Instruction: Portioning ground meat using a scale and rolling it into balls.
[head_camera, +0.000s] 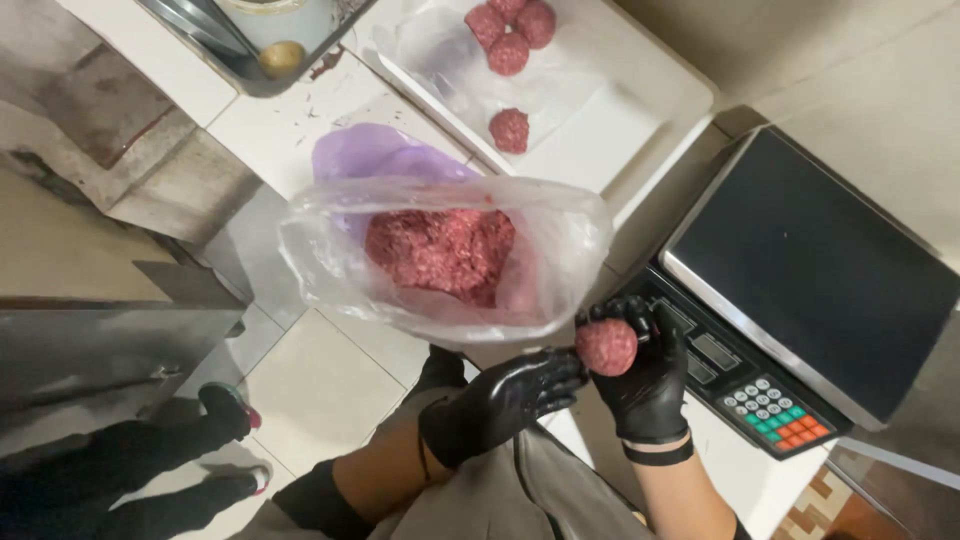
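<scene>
In the lower middle of the frame the right hand (648, 385), in a black glove, was closed around a meatball (606, 347), cupping it from behind with the fingers curled over its right side. The left hand (500, 400), also gloved, lay just left of it with fingers stretched flat toward the ball, their tips touching or nearly touching it; that hand held nothing. Directly above the hands a clear bag (445, 255) gaped open, with a lump of raw mince (440, 250) inside and a purple bag (385, 152) showing behind it. Further up, in the upper middle, a white tray (640, 110) lined with clear film carried four finished balls (510, 130), three clustered at the top edge and one apart. At the right stood a scale (810, 275) with a dark platform and coloured keys, just beside the right hand. The ball was held over the tabletop (300, 110) edge, so a loose grip on greasy gloves could well have let it slip to the tiled floor (320, 390); the slack bag might also have sagged and spilled mince.
</scene>
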